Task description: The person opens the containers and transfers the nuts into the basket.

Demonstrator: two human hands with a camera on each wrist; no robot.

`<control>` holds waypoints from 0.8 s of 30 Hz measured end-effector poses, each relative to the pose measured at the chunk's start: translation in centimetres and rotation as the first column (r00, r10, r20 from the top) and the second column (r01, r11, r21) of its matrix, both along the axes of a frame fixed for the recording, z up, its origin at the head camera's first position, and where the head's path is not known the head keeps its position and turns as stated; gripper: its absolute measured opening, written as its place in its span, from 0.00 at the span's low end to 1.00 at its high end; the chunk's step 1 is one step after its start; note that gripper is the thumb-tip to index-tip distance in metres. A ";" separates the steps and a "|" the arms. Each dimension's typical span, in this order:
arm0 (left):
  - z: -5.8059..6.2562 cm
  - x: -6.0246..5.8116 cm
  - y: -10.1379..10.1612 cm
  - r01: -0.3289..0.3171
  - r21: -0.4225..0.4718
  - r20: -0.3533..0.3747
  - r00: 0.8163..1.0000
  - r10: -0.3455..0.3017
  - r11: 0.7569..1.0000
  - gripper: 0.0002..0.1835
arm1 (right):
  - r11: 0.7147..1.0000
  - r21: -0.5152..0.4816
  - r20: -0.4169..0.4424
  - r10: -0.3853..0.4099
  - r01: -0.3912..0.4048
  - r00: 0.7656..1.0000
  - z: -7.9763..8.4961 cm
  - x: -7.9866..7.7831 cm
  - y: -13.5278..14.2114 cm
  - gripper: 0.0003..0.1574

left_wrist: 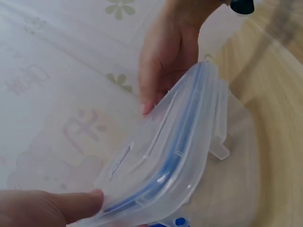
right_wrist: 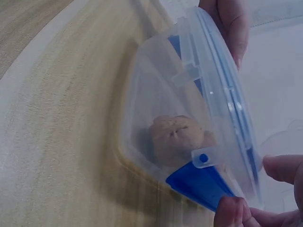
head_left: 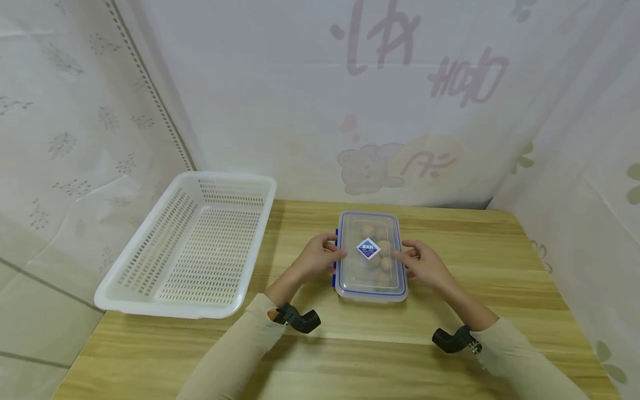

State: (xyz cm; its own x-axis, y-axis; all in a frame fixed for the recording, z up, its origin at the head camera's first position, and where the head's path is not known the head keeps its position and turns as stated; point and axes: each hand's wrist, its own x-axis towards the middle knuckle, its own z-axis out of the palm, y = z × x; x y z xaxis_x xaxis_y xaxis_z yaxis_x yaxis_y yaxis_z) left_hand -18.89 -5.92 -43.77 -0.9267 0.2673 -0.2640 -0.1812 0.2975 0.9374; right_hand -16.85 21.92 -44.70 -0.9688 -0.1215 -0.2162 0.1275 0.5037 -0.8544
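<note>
A clear plastic food storage box (head_left: 371, 222) with a blue-edged lid (head_left: 352, 278) lies on the wooden table. Several round light-brown lumps (right_wrist: 175, 137) with wrinkled surfaces show through its walls. My left hand (head_left: 318, 256) holds the box's left side, thumb on top of the lid and fingers by the blue latches there. On the opposite side my right hand (head_left: 424, 263) has its thumb on the lid's rim, with its fingers at a blue latch (right_wrist: 199, 186) that angles outward. The lid still covers the box.
A white perforated plastic basket (head_left: 250, 261) stands to the left on the table (head_left: 400, 355). Printed curtains (head_left: 300, 111) hang behind and at both sides of the table. A black camera mount sits on each wrist.
</note>
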 end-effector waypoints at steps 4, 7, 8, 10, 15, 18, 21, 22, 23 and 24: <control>0.3 0.0 0.1 0.018 -0.036 0.009 1.000 -0.018 0.999 0.29 | 1.000 -0.010 0.012 0.007 -0.006 1.000 0.3 0.0 0.0 0.39; 0.6 0.0 0.2 0.027 -0.065 -0.002 1.000 -0.027 0.998 0.29 | 1.000 -0.011 0.033 0.007 -0.006 0.999 0.6 0.0 -0.2 0.40; 0.7 0.0 0.3 0.028 -0.075 -0.009 1.000 -0.029 0.997 0.29 | 1.000 -0.012 0.035 0.009 -0.008 0.999 0.7 0.0 -0.2 0.41; 0.9 -0.1 0.4 0.027 -0.088 -0.020 0.999 -0.029 0.996 0.29 | 1.000 -0.012 0.035 0.016 -0.015 0.999 0.9 0.0 -0.2 0.42; 1.4 -0.2 0.7 0.028 -0.117 -0.042 0.999 -0.033 0.993 0.26 | 1.000 -0.001 0.027 0.023 -0.023 0.999 1.5 0.0 -0.4 0.42; 1.4 -0.1 0.8 0.034 -0.135 -0.050 0.998 -0.042 0.990 0.26 | 1.000 -0.003 0.030 0.019 -0.019 0.999 1.7 0.1 -0.5 0.42; 1.4 0.0 0.8 0.037 -0.146 -0.056 0.997 -0.045 0.989 0.26 | 1.000 -0.017 0.029 0.015 -0.014 0.999 1.7 0.1 -0.4 0.42; 1.4 0.0 0.8 0.037 -0.148 -0.058 0.997 -0.046 0.988 0.26 | 1.000 -0.024 0.029 0.012 -0.012 0.999 1.7 0.1 -0.4 0.42; 1.5 0.1 0.8 0.036 -0.148 -0.059 0.997 -0.045 0.988 0.26 | 1.000 -0.027 0.028 0.010 -0.009 1.000 1.7 0.2 -0.4 0.42; 1.5 0.1 0.8 0.034 -0.151 -0.061 0.997 -0.044 0.988 0.27 | 1.000 -0.027 0.028 0.007 -0.006 1.000 1.8 0.2 -0.4 0.42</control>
State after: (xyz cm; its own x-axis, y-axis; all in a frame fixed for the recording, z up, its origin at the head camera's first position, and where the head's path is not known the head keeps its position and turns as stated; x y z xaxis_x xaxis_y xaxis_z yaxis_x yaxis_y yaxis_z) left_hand -18.79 -5.08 -42.26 -0.9326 0.2656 -0.2445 -0.1081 0.4407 0.8911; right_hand -16.66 21.49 -42.94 -0.9616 -0.1339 -0.2397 0.1484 0.4811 -0.8640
